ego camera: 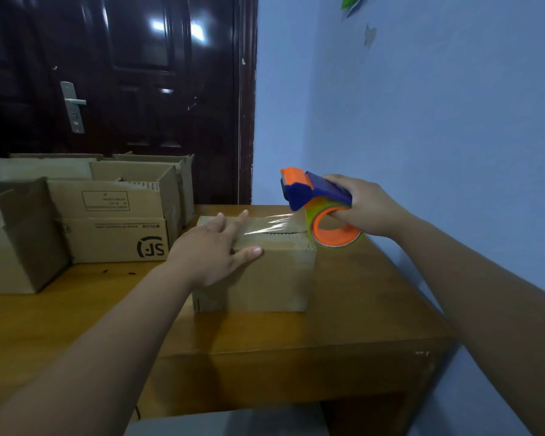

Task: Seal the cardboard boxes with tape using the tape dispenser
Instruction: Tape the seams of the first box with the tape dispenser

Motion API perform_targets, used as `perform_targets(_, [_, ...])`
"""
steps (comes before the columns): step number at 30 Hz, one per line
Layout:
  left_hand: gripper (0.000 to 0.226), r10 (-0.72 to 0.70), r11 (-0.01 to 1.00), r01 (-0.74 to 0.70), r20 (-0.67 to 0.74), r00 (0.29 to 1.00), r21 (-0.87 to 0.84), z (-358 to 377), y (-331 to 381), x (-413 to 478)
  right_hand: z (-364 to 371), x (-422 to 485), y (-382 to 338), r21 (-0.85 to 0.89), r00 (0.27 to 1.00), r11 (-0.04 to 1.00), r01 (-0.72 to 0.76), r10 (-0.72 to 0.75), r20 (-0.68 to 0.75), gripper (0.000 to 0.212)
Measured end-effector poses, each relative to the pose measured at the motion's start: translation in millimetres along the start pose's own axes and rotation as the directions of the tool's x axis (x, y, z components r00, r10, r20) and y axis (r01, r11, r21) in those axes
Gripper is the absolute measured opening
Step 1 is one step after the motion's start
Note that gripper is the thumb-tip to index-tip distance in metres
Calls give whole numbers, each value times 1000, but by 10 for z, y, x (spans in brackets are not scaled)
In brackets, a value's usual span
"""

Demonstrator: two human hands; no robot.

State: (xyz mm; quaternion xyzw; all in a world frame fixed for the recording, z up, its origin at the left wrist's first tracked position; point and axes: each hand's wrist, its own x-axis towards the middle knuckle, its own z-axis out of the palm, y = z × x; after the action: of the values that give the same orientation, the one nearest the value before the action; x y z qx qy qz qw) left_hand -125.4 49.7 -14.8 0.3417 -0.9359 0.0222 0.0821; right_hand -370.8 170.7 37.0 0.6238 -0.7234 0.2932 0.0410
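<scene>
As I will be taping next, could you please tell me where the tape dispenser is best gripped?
Grip the tape dispenser by its blue handle from the right, as the right hand does, fingers through the orange core: its cutter end faces left toward the box, tape stretched between.

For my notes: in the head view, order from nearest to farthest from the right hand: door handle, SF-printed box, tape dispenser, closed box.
1. tape dispenser, in the right hand
2. closed box, just left
3. SF-printed box, farther left
4. door handle, far back left
</scene>
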Motion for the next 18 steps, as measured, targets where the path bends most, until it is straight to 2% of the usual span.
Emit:
perform_targets(4, [88,1,1000,-1,16,1000,22,13,-22,19,-42,7,46,70,996,996,-51,45,79,55])
perform_targets(6, [89,4,999,-5,15,1000,33,14,-14,36,-48,8,122,121,976,985,-121,96,193,73])
perform_targets(8, [89,3,999,-4,19,1000,49,7,-5,45,-11,-21,203,249,954,955,-161,86,288,95])
perform_targets(9, [89,1,998,-3,25,1000,55,7,-5,46,16,-34,242,310,951,936,-166,69,301,100])
perform_targets(11, [90,4,999,-5,32,999,51,6,-3,42,61,-76,251,381,963,913,-143,41,265,91])
perform_targets(14, [88,7,999,-8,26,1000,46,3,-12,23,109,-94,214,390,991,917,-82,34,127,74])
perform_targets(18, [81,37,999,-38,23,999,36,-10,-8,-3,91,-58,213,337,992,939,-66,26,124,70])
